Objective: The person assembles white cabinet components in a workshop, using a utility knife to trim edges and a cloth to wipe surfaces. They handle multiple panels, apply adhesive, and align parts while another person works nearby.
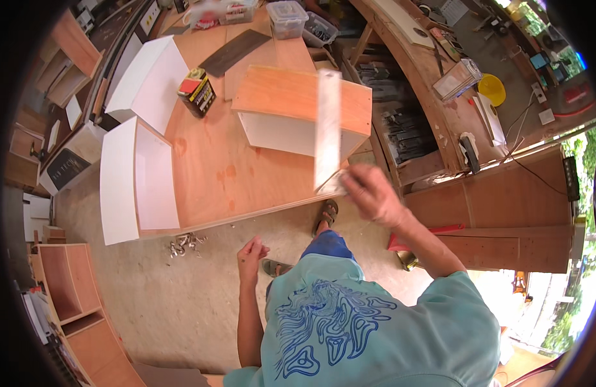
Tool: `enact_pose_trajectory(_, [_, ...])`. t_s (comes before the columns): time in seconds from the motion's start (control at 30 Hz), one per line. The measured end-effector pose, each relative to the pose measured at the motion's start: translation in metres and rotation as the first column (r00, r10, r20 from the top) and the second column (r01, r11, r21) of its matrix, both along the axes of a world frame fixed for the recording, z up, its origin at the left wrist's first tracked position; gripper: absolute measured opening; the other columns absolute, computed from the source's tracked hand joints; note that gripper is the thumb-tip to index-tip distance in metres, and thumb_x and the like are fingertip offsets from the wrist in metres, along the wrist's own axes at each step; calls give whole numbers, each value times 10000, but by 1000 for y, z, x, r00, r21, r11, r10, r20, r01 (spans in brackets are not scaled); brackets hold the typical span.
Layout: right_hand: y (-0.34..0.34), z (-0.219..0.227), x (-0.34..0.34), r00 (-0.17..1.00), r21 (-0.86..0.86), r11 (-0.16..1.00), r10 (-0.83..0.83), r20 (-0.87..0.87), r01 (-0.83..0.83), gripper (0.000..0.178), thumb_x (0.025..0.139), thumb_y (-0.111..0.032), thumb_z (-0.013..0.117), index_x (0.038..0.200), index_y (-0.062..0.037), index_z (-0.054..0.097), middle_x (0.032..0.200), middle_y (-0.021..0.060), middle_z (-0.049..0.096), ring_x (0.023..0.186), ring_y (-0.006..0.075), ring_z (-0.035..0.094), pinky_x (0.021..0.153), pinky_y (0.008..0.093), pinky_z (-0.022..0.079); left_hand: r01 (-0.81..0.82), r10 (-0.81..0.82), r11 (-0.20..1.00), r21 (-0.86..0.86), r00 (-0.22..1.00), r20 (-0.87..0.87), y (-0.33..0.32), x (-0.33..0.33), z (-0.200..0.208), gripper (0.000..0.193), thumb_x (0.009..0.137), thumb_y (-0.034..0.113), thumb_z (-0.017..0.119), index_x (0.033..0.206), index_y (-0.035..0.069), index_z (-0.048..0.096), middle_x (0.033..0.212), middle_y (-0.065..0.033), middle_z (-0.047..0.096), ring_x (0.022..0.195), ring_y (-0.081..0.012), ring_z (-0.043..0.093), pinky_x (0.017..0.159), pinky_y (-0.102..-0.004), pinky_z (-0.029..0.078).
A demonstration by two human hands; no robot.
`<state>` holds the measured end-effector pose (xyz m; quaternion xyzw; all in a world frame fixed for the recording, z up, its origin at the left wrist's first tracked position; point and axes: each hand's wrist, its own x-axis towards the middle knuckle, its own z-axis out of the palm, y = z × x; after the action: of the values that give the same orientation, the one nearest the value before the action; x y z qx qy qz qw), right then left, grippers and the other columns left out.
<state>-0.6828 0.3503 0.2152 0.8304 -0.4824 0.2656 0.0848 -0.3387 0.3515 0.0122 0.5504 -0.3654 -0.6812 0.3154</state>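
My right hand grips the lower end of a long white wooden strip, which is blurred and stands in front of a plywood box. That box has a bare orange-brown top and white sides, and rests on the plywood worktable. Off the table's front edge, near my body, my left hand hangs with its fingers drawn together. Whether anything small is between them is hidden. A rectangular yellow-and-black tin with a red top stands on the table left of the box.
Two white box pieces, one open and one behind it, line the table's left side. A dark flat sheet and plastic tubs lie at the back. Wood scraps litter the floor. A workbench stands right.
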Motion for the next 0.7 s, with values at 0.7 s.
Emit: enact_pose_trajectory(0.7, [69, 9, 152, 852, 411, 755, 508, 128, -511, 383, 778, -104, 642, 1138, 15, 593, 1174, 205, 524, 1015, 315, 543, 843, 397, 472, -111, 130, 991, 80, 943, -306, -121, 16, 118, 178, 816, 141, 688, 922, 1, 660, 800, -69, 668, 670, -158, 626, 605, -300, 508])
